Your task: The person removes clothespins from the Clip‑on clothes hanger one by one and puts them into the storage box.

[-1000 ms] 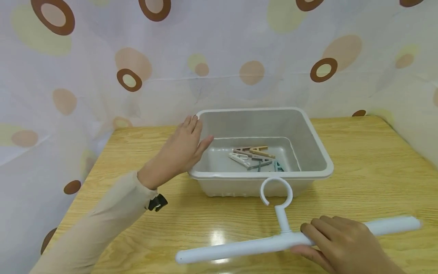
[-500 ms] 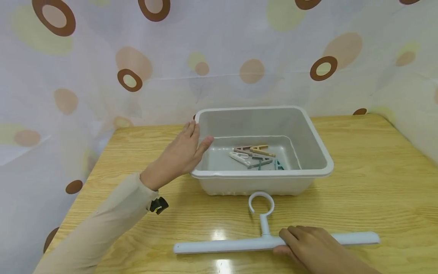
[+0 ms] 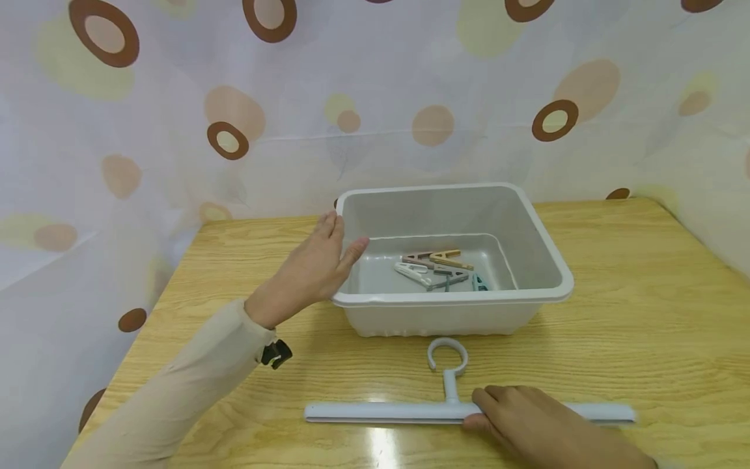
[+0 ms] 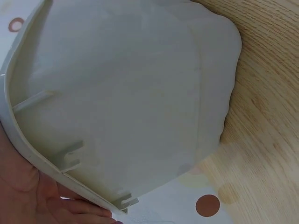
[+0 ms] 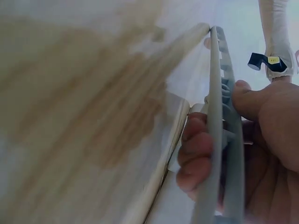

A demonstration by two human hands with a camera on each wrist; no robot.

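My right hand (image 3: 530, 423) grips the crossbar of a pale blue-white plastic hanger (image 3: 381, 412) just right of its neck. The hanger lies level across the front of the basin, its round open hook pointing toward it. In the right wrist view, fingers curl round one side of the hanger's hollow bar (image 5: 215, 107) and the thumb lies on the other. My left hand (image 3: 310, 270) rests on the left rim of a grey plastic basin (image 3: 451, 298), fingers extended and thumb over the inside. Several clothespins (image 3: 449, 260), white, tan, grey and teal, lie on the basin's floor.
The wooden table (image 3: 633, 293) runs out on both sides of the basin. A curtain with brown and beige circles (image 3: 398, 71) hangs behind it and along the sides.
The right hand has brought the hanger left and levelled it; its hook, which overlapped the basin's front rim in view, now shows in front of the basin. The left hand stays at the rim.
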